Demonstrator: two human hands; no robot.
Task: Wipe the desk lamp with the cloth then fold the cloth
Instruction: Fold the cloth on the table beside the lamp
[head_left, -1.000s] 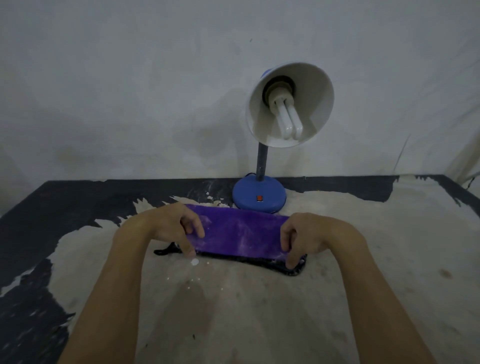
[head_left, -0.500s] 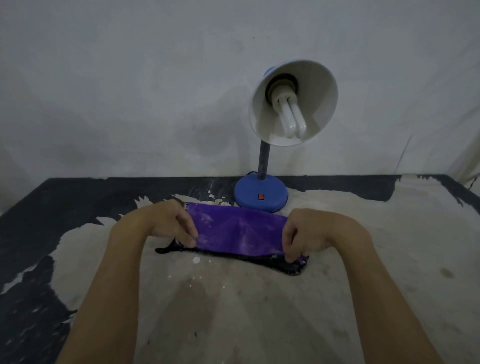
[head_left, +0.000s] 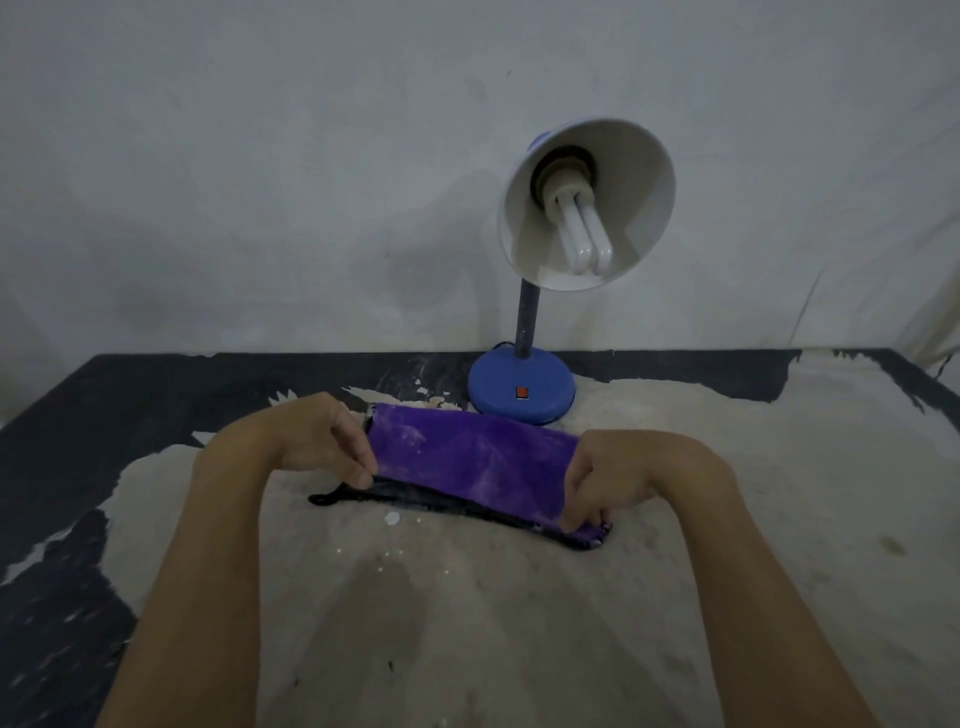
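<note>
Worktop, worn and mottled, carries all. Desk lamp stands just beyond the grips. Cloth, purple, spans between them: left hand and right hand each pinch an end, its near edge now lowered onto the dark layer, so the fold looks nearly closed.

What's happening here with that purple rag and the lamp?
A person is folding a purple cloth on a worn table. The left hand pinches the cloth's left end and the right hand pinches its right end, holding the purple layer over a dark layer beneath. The blue desk lamp stands just behind the cloth, untouched, its shade facing the camera.
</note>
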